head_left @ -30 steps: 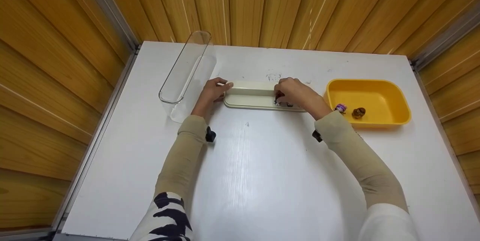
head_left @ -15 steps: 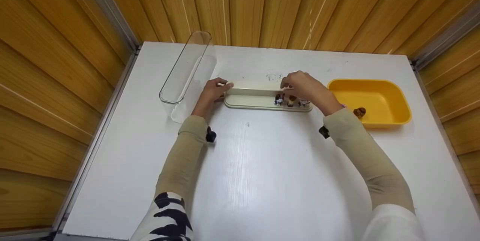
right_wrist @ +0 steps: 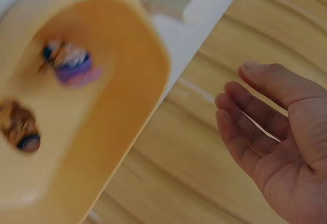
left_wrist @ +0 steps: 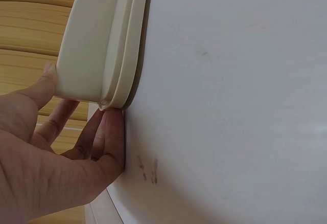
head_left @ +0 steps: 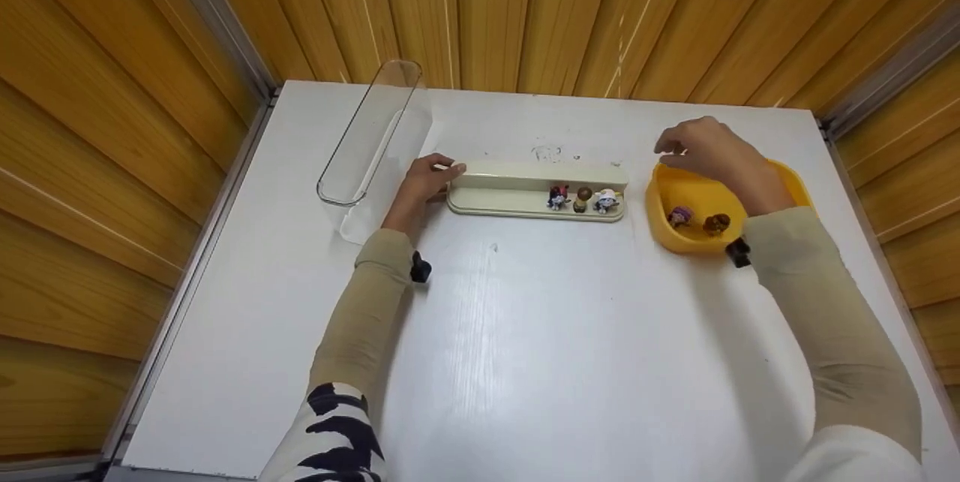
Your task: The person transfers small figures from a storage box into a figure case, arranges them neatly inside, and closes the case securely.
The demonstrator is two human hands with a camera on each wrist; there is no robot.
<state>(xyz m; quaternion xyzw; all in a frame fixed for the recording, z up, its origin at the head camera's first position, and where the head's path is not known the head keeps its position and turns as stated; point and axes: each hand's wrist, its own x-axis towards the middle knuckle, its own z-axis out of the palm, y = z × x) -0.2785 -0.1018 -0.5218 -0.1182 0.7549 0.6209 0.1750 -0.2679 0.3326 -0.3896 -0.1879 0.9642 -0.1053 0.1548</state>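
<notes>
My left hand (head_left: pixel 426 183) grips the left end of a long cream tray (head_left: pixel 495 202), thumb on its raised back part and fingers against the base in the left wrist view. Three small figurines stand in a row at the tray's right end: a dark-and-red one (head_left: pixel 558 197), a brown-haired one (head_left: pixel 582 200) and a white-capped one (head_left: pixel 606 201). My right hand (head_left: pixel 712 152) is over the yellow bin (head_left: pixel 660 230), fingers loosely bent and nothing between them. Inside the bin lie a purple-topped figurine (right_wrist: pixel 71 65) and a brown figurine (right_wrist: pixel 20 127).
A long clear plastic box (head_left: pixel 375 137) stands left of the tray, close to my left hand. The white table (head_left: pixel 525 332) carries everything. Wood-patterned walls (head_left: pixel 495 16) rise behind it and along both sides.
My right hand has left the figurines in the tray and moved right to the yellow bin. The row of three figurines is now fully visible. My left hand stays on the tray.
</notes>
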